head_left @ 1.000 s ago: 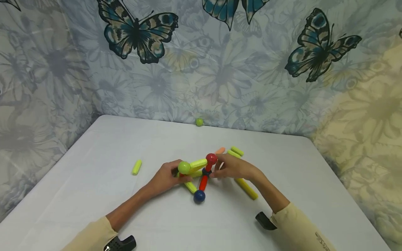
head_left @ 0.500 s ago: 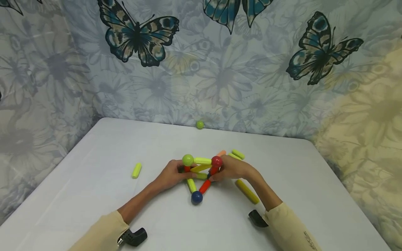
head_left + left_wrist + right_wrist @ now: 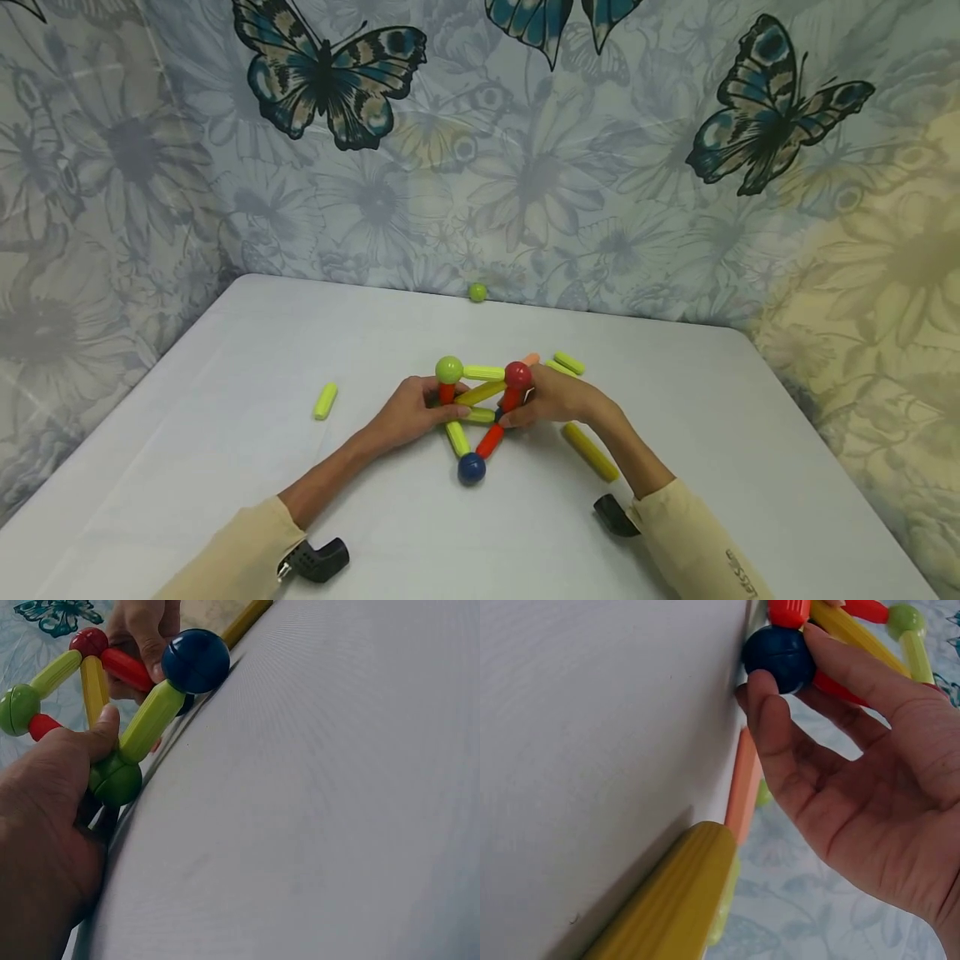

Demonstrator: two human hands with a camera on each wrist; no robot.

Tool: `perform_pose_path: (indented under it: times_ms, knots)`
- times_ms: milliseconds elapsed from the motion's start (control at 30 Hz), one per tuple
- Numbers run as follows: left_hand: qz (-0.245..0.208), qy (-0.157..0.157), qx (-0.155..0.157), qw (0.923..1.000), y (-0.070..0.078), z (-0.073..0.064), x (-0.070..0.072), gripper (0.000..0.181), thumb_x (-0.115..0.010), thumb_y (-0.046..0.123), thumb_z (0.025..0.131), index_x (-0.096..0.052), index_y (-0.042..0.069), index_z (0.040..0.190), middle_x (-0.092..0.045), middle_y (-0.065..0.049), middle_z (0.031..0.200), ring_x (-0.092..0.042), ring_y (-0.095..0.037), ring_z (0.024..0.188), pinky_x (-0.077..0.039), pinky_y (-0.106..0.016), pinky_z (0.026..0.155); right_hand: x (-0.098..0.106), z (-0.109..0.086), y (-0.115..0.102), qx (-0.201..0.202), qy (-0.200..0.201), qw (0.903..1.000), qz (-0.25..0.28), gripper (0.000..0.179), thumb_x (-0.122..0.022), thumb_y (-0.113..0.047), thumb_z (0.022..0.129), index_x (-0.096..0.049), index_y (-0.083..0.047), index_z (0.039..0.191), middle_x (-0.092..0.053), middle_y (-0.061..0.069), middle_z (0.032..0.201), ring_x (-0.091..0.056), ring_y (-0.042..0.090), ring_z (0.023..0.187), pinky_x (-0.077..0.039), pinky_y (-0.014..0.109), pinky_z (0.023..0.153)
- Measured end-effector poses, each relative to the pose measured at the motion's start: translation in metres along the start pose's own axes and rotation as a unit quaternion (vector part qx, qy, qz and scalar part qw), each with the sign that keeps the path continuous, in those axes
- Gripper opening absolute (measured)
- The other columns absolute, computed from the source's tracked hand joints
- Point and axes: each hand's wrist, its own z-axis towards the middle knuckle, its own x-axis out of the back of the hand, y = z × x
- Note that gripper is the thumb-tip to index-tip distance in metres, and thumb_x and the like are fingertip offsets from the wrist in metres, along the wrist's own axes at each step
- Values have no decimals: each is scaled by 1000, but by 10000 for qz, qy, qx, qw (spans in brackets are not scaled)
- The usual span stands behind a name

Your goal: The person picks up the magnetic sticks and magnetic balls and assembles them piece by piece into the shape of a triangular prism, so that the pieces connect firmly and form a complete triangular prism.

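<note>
Between both hands stands a ball-and-stick frame of magnetic-type rods and balls. Its upper part has a light green ball [image 3: 448,369], a red ball [image 3: 517,375] and a lime rod [image 3: 483,373] joining them. A yellow rod [image 3: 480,392] slants below, and a dark blue ball [image 3: 471,469] lies nearest the front. My left hand [image 3: 408,410] grips the left side, its thumb by a green ball [image 3: 116,780]. My right hand [image 3: 555,396] holds the right side, fingers around another blue ball [image 3: 780,660] under a red rod [image 3: 789,611]. The palm hides some joints.
A loose yellow rod [image 3: 590,452] lies right of the frame, with a lime rod [image 3: 568,362] and an orange rod [image 3: 531,359] behind my right hand. Another lime rod [image 3: 325,401] lies left. A green ball [image 3: 477,292] sits at the table's back edge by the wall.
The frame has turned and its light green ball has risen toward the back, so the top lime rod now lies level. My right hand has closed in on the right-hand red rod and blue ball.
</note>
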Motion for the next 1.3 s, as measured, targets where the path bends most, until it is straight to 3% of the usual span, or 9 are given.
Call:
perform_pose_path:
  times_ms: [167,433,700,900,1000,1133,1300]
  knots:
    - [36,-255,-197,9995,-2,2,4,34,-76,32,96,-73,16,126,-77,-1,119,-65,-15,109,-51,-30,99,1,-1,1,-88,-32,10000,-13,34,-83,-18,89,-66,-3,115,-73,3,91,-66,13,80,-55,28,81]
    - [-272,-920,-480,9942,-9,5,17,34,-72,25,100,-72,9,129,-76,-8,119,-67,-14,105,-54,-23,95,1,-5,1,-263,-98,9992,293,30,-83,-17,90,-67,-3,112,-75,4,93,-68,13,79,-57,29,82]
    - [-125,-932,-539,9941,-8,3,21,32,-72,24,100,-72,9,128,-76,-9,119,-66,-15,104,-53,-23,95,1,-3,-3,-342,-70,9993,140,36,-83,-19,90,-64,-3,116,-73,4,92,-67,14,80,-55,29,82]
    - [-78,-776,-610,9951,-6,2,20,31,-76,23,96,-72,12,125,-76,-5,118,-65,-14,108,-52,-24,98,17,-11,1,-41,-265,9996,-67,36,-81,-18,91,-67,-4,122,-74,6,98,-68,15,87,-57,29,82]
    - [-58,-742,-596,9954,-6,2,18,31,-76,24,96,-72,12,124,-76,-5,116,-66,-15,107,-53,-24,98,36,-26,6,0,21,10000,-89,36,-76,-17,95,-67,-4,127,-74,12,103,-70,21,91,-59,35,85]
    - [-70,-703,-592,9957,-6,3,16,31,-76,25,96,-72,10,123,-76,-6,113,-66,-17,105,-53,-23,96,59,-48,10,-70,737,9972,-138,32,-69,-15,100,-65,1,128,-73,20,105,-71,24,88,-60,41,86]
    - [-28,-651,-570,9962,-7,1,15,30,-76,25,96,-72,11,122,-75,-6,116,-66,-17,107,-53,-23,96,69,-57,18,-365,1241,9895,-648,31,-68,-14,101,-64,3,127,-74,18,103,-72,23,86,-58,36,79]
